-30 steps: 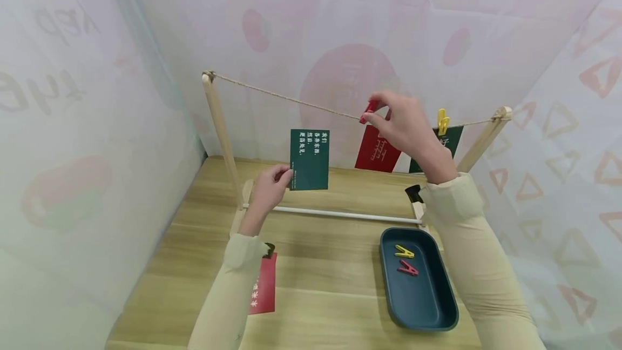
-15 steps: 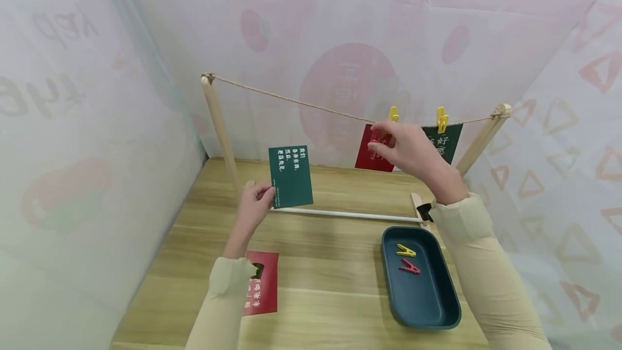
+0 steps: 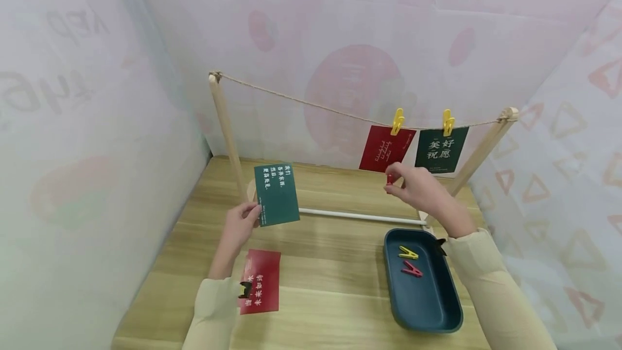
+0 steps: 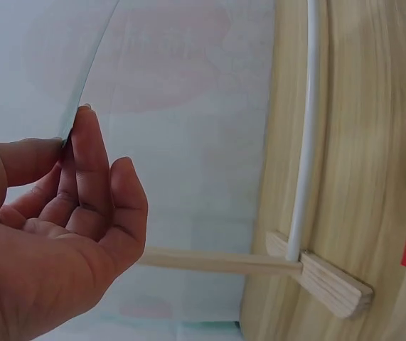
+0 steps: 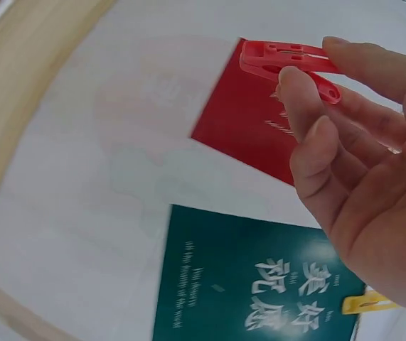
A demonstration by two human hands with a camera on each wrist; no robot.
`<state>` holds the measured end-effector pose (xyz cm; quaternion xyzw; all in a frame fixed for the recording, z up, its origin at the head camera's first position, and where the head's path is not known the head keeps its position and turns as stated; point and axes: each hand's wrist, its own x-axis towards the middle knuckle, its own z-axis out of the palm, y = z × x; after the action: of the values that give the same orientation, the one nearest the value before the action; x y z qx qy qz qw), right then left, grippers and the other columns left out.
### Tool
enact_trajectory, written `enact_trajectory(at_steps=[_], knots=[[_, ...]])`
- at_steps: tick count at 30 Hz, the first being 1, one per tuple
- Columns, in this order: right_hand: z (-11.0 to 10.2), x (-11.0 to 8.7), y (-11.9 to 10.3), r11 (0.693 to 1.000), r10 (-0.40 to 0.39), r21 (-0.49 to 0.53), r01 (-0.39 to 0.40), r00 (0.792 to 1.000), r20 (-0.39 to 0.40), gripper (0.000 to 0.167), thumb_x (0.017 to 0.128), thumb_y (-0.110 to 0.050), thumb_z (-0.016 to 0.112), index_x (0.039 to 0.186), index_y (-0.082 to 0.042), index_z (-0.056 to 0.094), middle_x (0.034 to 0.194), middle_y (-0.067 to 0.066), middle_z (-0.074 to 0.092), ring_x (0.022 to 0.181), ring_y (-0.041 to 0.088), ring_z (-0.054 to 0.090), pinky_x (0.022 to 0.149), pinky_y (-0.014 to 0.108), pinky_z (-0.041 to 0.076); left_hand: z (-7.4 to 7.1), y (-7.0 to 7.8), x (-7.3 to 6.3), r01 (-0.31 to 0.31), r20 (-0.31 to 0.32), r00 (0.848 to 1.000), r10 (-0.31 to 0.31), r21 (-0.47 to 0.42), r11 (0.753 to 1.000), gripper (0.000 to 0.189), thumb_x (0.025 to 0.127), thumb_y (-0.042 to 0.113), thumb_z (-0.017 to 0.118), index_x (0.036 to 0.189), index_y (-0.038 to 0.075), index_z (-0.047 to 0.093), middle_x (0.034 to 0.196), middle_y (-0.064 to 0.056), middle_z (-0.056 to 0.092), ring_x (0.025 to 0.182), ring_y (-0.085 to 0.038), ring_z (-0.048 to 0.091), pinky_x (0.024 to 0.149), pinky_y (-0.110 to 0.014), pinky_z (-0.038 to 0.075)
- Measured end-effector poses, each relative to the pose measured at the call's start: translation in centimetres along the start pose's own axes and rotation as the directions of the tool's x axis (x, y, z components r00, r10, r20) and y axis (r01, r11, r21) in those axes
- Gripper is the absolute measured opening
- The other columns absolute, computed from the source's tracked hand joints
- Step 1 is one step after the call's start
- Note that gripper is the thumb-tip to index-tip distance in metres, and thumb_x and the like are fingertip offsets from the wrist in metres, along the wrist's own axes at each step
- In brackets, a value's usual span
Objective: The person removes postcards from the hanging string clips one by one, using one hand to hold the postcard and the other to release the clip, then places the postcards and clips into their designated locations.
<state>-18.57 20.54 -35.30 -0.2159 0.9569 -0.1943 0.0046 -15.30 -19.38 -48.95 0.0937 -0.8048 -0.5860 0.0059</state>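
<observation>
My left hand (image 3: 239, 227) pinches a green card (image 3: 278, 194) with white writing by its left edge, between thumb and fingers; in the left wrist view the card shows edge-on. Between the thumb and fingers of my right hand (image 3: 421, 190) is a red clothespin (image 5: 288, 60), held in front of and below the string (image 3: 311, 102). On that string hang a red card (image 3: 386, 147) and another green card (image 3: 441, 150), each under a yellow clothespin (image 3: 397, 121). A second red card (image 3: 262, 281) lies on the table near my left sleeve.
A dark blue tray (image 3: 423, 307) at the right of the table holds a yellow clothespin (image 3: 408, 253) and a red clothespin (image 3: 412, 269). Two wooden posts (image 3: 226, 128) carry the string, with a white rod (image 3: 359, 216) joining them low down. Printed curtains stand behind and at both sides.
My right hand, with the red clothespin, has come away from the string and moved down and right. My left hand has lowered the green card and shifted it leftward.
</observation>
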Motion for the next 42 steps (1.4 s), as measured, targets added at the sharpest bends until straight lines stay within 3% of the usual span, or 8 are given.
enact_trajectory(at_steps=[5, 12, 18, 21, 27, 34, 37, 42], knots=[[1.1, -1.4, 1.9, 1.0, 0.018, -0.011, -0.018, 1.0, 0.024, 0.032, 0.091, -0.021, 0.071, 0.117, -0.006, 0.061, 0.103, 0.013, 0.071, 0.083, 0.021, 0.066, 0.075, 0.039, 0.058, -0.7, -1.8, -0.8, 0.041, 0.012, 0.999, -0.041, -0.017, 0.999, 0.031, 0.101, 0.017, 0.054, 0.122, -0.005, 0.062, 0.114, -0.026, 0.066, 0.081, -0.014, 0.064, 0.075, -0.026, 0.055], [3.6, -3.5, 5.0, 0.997, 0.065, -0.048, -0.061, 0.994, 0.091, 0.03, 0.088, -0.018, 0.073, 0.113, -0.004, 0.063, 0.099, 0.012, 0.071, 0.082, 0.021, 0.065, 0.071, 0.037, 0.058, -0.9, -5.4, -2.6, 0.125, 0.03, 0.992, -0.124, -0.029, 0.992, 0.034, 0.101, 0.019, 0.054, 0.122, -0.006, 0.061, 0.104, -0.021, 0.07, 0.076, -0.014, 0.063, 0.075, -0.032, 0.056], [6.0, -5.1, 6.5, 0.996, 0.092, -0.007, -0.092, 0.985, 0.148, 0.029, 0.088, -0.017, 0.073, 0.112, -0.005, 0.062, 0.098, 0.01, 0.07, 0.083, 0.02, 0.064, 0.077, 0.041, 0.058, -0.8, -7.7, -4.1, 0.178, 0.037, 0.984, -0.176, -0.028, 0.984, 0.032, 0.1, 0.018, 0.053, 0.12, -0.005, 0.062, 0.098, -0.017, 0.069, 0.076, -0.017, 0.061, 0.066, -0.027, 0.054], [7.5, -5.9, 7.1, 0.995, 0.103, -0.01, -0.103, 0.979, 0.174, 0.028, 0.088, -0.017, 0.073, 0.111, -0.005, 0.063, 0.094, 0.008, 0.07, 0.079, 0.016, 0.062, 0.075, 0.038, 0.057, -0.8, -8.6, -4.5, 0.197, 0.044, 0.98, -0.195, -0.036, 0.98, 0.033, 0.101, 0.019, 0.052, 0.121, -0.004, 0.061, 0.096, -0.013, 0.068, 0.075, -0.017, 0.059, 0.063, -0.026, 0.051], [11.6, -7.5, 8.0, 0.988, 0.155, -0.064, -0.144, 0.96, 0.235, 0.023, 0.087, -0.02, 0.074, 0.103, -0.009, 0.064, 0.078, -0.002, 0.06, 0.065, 0.01, 0.051, 0.06, 0.027, 0.046, -0.8, -10.1, -5.7, 0.242, 0.058, 0.969, -0.24, -0.046, 0.969, 0.037, 0.101, 0.022, 0.053, 0.125, -0.005, 0.059, 0.099, -0.014, 0.065, 0.075, -0.02, 0.061, 0.059, -0.028, 0.052], [14.7, -9.0, 8.7, 0.974, 0.228, -0.064, -0.219, 0.938, 0.26, 0.016, 0.086, -0.016, 0.073, 0.098, -0.011, 0.063, 0.071, -0.003, 0.059, 0.06, 0.011, 0.051, 0.055, 0.029, 0.044, -1.2, -11.5, -7.0, 0.28, 0.032, 0.96, -0.279, -0.023, 0.96, 0.04, 0.101, 0.025, 0.051, 0.128, -0.005, 0.057, 0.107, -0.015, 0.064, 0.082, -0.017, 0.057, 0.068, -0.032, 0.053], [16.2, -9.5, 8.8, 0.97, 0.241, -0.069, -0.231, 0.926, 0.29, 0.013, 0.086, -0.012, 0.073, 0.091, -0.011, 0.061, 0.068, -0.004, 0.056, 0.059, 0.012, 0.051, 0.054, 0.03, 0.041, -1.5, -11.9, -7.4, 0.287, 0.028, 0.958, -0.286, -0.018, 0.958, 0.04, 0.101, 0.024, 0.051, 0.127, -0.006, 0.057, 0.099, -0.013, 0.064, 0.078, -0.016, 0.056, 0.065, -0.029, 0.052], [18.2, -10.5, 8.6, 0.959, 0.282, -0.08, -0.273, 0.881, 0.379, 0.017, 0.084, -0.009, 0.073, 0.086, -0.012, 0.057, 0.071, -0.002, 0.052, 0.063, 0.016, 0.049, 0.055, 0.031, 0.039, -1.7, -12.8, -7.9, 0.314, 0.035, 0.949, -0.314, 0.0, 0.949, 0.036, 0.1, 0.018, 0.054, 0.127, -0.007, 0.058, 0.076, -0.005, 0.058, 0.064, -0.014, 0.051, 0.054, -0.025, 0.046]])
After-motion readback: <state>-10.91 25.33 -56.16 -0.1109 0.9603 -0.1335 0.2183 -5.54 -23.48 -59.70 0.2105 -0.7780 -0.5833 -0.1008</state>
